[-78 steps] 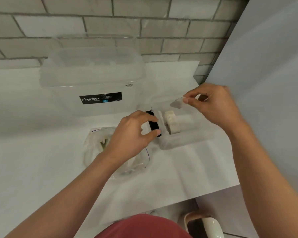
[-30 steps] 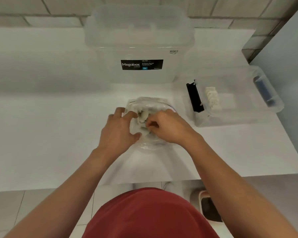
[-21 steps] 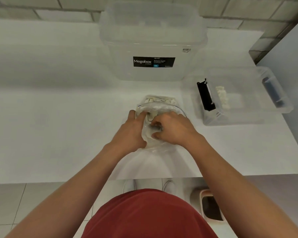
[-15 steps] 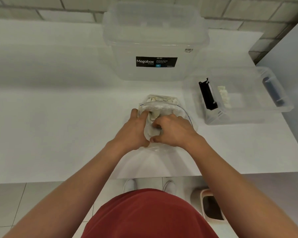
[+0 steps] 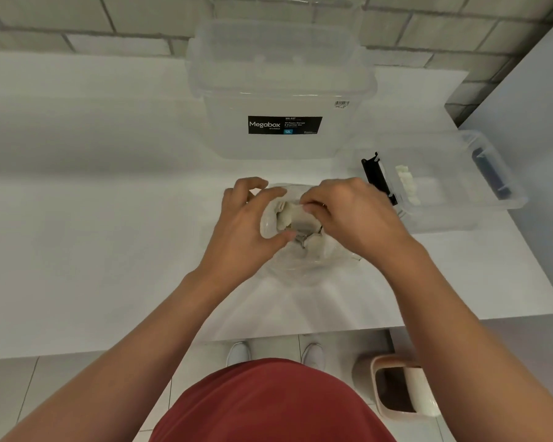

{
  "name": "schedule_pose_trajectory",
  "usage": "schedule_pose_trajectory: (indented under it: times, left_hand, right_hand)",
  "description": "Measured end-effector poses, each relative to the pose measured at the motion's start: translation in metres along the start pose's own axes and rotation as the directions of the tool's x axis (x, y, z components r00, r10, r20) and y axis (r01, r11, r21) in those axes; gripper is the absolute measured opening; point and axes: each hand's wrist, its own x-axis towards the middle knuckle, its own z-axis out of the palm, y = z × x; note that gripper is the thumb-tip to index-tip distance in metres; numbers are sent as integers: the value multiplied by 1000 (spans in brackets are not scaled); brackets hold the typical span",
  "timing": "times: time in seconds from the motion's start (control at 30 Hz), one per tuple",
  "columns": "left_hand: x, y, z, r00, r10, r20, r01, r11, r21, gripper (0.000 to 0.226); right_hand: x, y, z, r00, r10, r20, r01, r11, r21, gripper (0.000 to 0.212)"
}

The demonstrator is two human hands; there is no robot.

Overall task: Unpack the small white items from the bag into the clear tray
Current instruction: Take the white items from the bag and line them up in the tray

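White desk (image 5: 109, 250) had the bag (image 5: 300, 269) dead center; left hand (image 5: 246, 224) gripped its mouth open, right hand (image 5: 348, 215) pinched 1 white item (image 5: 292, 215) inside. Best lifted slowly toward the clear tray (image 5: 444, 223).

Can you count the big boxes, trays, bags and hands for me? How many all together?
big box: 1
tray: 1
bag: 1
hands: 2, left hand and right hand
total: 5
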Motion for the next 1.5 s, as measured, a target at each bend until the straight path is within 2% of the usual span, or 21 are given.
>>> schedule_pose_trajectory:
  times: [0.07,0.17,0.23,0.33,0.43,0.5,0.6,0.7,0.83,0.93,1.13,1.5]
  left_hand:
    - [1,12,-4,999,-5,-43,1,996,-90,60]
    - [6,28,-5,997,-65,38,73,964,-257,59]
    - [11,33,-5,988,-111,109,146,903,-403,39]
    - [16,36,-3,987,-107,124,153,868,-473,5]
    - [22,43,2,988,-61,140,117,888,-445,5]
    - [27,53,9,989,-48,142,104,899,-425,13]
    - [37,68,22,993,-50,109,91,909,-406,28]
    - [45,83,40,996,16,90,18,935,-355,25]
    - [54,101,70,986,149,77,-135,978,-158,20]
    - [60,109,93,975,211,76,-208,977,-46,25]
    - [70,120,124,973,222,66,-229,967,113,30]
    - [77,119,132,980,198,34,-201,965,172,24]
  right_hand:
    - [-3,0,-18,994,-28,-102,30,999,23,21]
    - [-7,-2,-39,990,-29,-141,42,995,93,17]
    - [-9,0,-49,988,-21,-153,45,987,157,16]
    - [-12,5,-59,992,-24,-126,47,983,180,15]
    - [-18,17,-67,994,-59,-87,70,989,132,11]
    - [-22,31,-78,996,-45,-83,54,993,105,10]
    - [-27,62,-102,987,57,-152,-40,993,114,8]
    - [-31,99,-124,957,175,-230,-154,982,106,7]
    - [-25,151,-128,941,244,-233,-235,970,67,6]
    - [-19,186,-119,957,239,-167,-238,971,31,6]
    - [-3,231,-77,959,223,176,-226,974,-1,6]
    - [22,251,-43,875,174,451,-199,980,9,10]
